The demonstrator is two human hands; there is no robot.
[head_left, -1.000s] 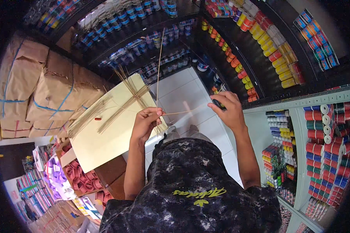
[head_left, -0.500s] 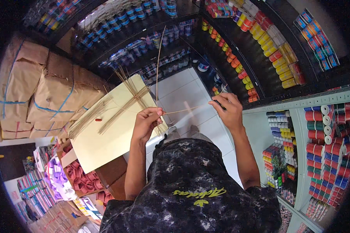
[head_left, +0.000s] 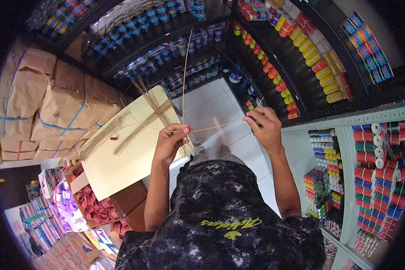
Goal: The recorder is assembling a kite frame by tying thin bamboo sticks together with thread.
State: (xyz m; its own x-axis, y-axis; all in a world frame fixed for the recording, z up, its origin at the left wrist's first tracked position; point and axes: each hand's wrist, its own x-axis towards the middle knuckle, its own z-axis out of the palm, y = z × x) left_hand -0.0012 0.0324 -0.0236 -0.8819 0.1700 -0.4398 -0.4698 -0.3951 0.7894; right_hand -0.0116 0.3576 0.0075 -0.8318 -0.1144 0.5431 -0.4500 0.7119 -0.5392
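My left hand (head_left: 172, 140) is closed, thumb against forefinger, on thin tan cane-like strips. A long strip (head_left: 184, 81) rises almost upright from its fingertips. Another strip (head_left: 216, 128) runs across to my right hand (head_left: 266, 129), whose fingers pinch its far part; a short end sticks up above the knuckles. To the left of my left hand, a thin curved length trails over a cream tabletop (head_left: 117, 175). Loose strips (head_left: 141, 123) lie on that top in crossing bunches, beside a small red piece (head_left: 114, 138).
Paper-wrapped bundles (head_left: 63, 103) tied with blue cord stand at the left. A carton of red rolls (head_left: 94, 204) sits near the table. Dark shelves of coloured spools (head_left: 312, 49) curve around the far side; more spools (head_left: 378, 180) fill a pale rack at right. White floor tiles (head_left: 207, 105) show ahead.
The fingers of my right hand have closed in slightly, and a dark spot seen between them is now hidden. The upright strip has swayed a little to the right. My left hand stays put.
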